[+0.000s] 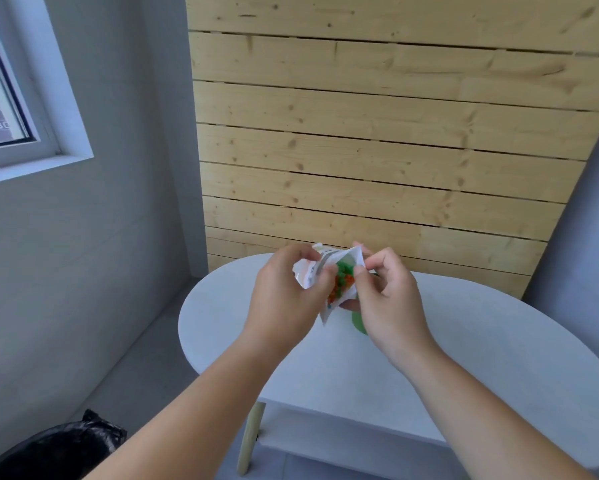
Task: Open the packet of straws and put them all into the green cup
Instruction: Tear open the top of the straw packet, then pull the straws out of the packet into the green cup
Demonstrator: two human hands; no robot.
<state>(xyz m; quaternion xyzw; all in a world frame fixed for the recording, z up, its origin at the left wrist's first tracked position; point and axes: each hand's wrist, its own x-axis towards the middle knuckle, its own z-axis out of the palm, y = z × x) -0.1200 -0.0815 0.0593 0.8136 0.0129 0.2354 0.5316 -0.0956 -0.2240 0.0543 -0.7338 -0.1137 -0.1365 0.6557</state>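
Packet of straws (332, 277): centre of the frame, held in the air above the table; white plastic, crumpled, mouth pulled apart at the top.
Straws (342, 279): green and orange ends seen end-on inside the open mouth, bunched tight; count too small to tell.
Left hand (291, 289): just left of centre, thumb and fingers pinching the left lip of the packet, the rest of the hand curled around its side.
Right hand (386, 292): just right of centre, thumb and forefinger pinching the right lip, other fingers curled in.
Green cup (358, 323): directly below the packet and mostly hidden behind the right hand; only a green sliver visible. Upright or not, cannot tell.
Table (481, 341): white, oval, filling the lower right; pale wooden leg at lower centre.
Surroundings: pine plank wall across the top, window in the upper left, black-lined bin (55, 452) in the lower left corner.
Stage, as a judgement: packet open, straws not yet in the cup.
Risk, tearing: a hard pull on the lips likely to split the thin plastic and scatter straws over table and floor.
Risk, spilling: open mouth tipped before alignment with the hidden cup, straws sliding past the rim.
Risk, knocking: right hand close above the cup, liable to tip it.
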